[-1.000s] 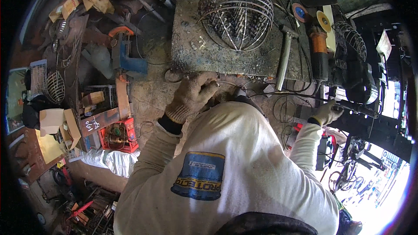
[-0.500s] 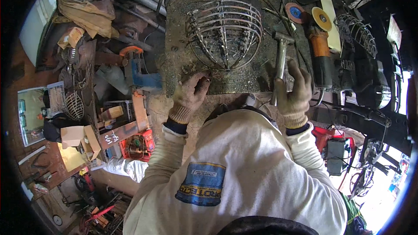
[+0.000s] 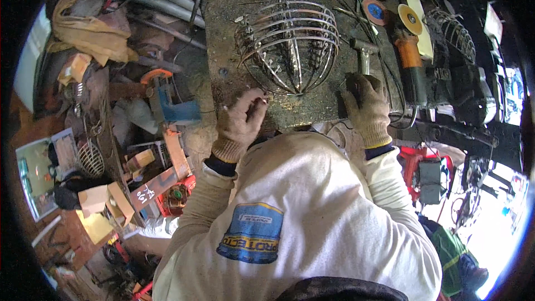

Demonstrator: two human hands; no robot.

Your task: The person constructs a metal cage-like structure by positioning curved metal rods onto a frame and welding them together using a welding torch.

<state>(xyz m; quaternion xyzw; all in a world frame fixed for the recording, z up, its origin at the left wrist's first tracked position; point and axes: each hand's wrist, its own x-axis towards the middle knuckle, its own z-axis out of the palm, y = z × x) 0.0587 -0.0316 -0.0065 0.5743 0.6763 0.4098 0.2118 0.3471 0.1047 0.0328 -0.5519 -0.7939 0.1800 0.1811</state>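
On the dark metal bench top (image 3: 225, 42) a rounded cage of curved metal rods (image 3: 292, 39) rests in front of me, its pointed end toward me. My left hand (image 3: 241, 117), in a tan knit glove, is at the bench's near edge, left of the cage's point. Its fingers are curled in toward the thumb; whatever may be between them is too small to make out. My gloved right hand (image 3: 368, 106) is closed around the lower handle of a hammer (image 3: 364, 56). The hammer head points away from me, right of the cage, and the hand hides the handle's end.
An angle grinder (image 3: 409, 58) with an orange body lies right of the hammer, beside a loose reddish disc (image 3: 375, 12). Thin rods (image 3: 359, 0) lie along the bench's right side. Leftward are a blue clamp-like tool (image 3: 178, 108), a crumpled tan cloth (image 3: 89, 28) and an open cardboard box (image 3: 103, 195).
My right hand has moved forward and inward over the hammer handle, and its fingers have closed round it. My left hand stays near the same spot, its fingers still curled.
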